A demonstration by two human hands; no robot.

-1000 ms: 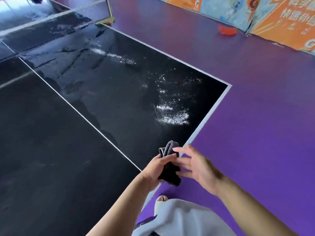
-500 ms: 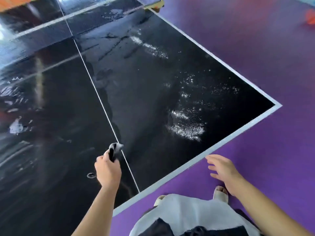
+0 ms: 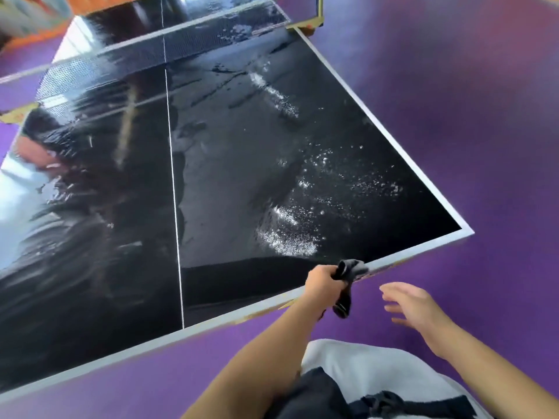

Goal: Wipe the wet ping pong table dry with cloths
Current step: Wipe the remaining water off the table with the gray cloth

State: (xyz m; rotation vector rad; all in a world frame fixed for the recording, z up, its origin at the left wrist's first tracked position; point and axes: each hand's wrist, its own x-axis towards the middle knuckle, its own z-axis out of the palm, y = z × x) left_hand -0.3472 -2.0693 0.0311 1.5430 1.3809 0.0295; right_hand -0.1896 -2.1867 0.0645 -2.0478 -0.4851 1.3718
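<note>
The left hand was clenched round a bunched dark cloth, held at the near edge of the ping pong table, toward its near right corner, part of it hanging below the edge. The right hand was empty, fingers spread, off the table beside that edge. A patch of water droplets lay just beyond the cloth. Judgement: a cloth kept wadded would likely smear water rather than lift it, and a loose tail could drag drips back across wiped surface or onto the purple floor, a slip hazard.
</note>
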